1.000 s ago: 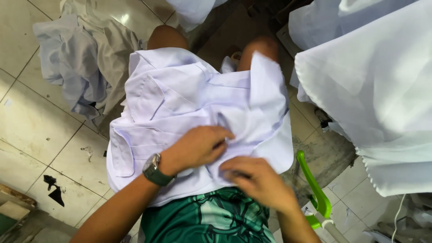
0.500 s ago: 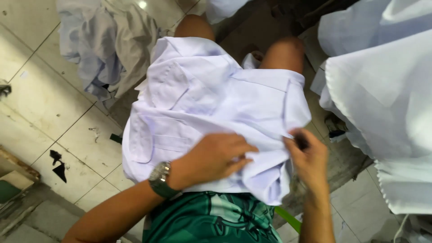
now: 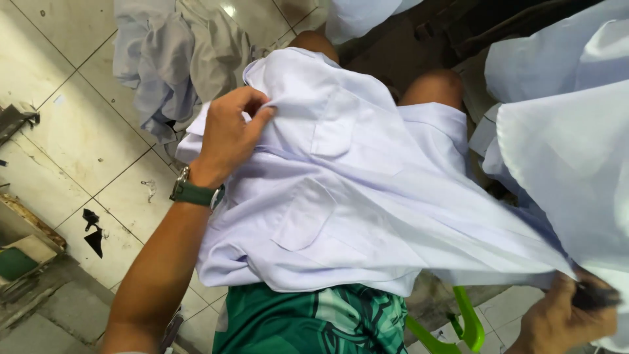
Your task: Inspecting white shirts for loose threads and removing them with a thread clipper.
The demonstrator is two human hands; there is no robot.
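Fingers of both hands, left (image 3: 230, 134) and right (image 3: 563, 318), pinch one white shirt (image 3: 354, 196).

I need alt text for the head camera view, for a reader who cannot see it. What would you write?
A white shirt lies spread over a seated person's lap; the left hand pinches its cloth near the top while the right hand pulls a corner out to the side. More pale garments lie on the tiled floor.
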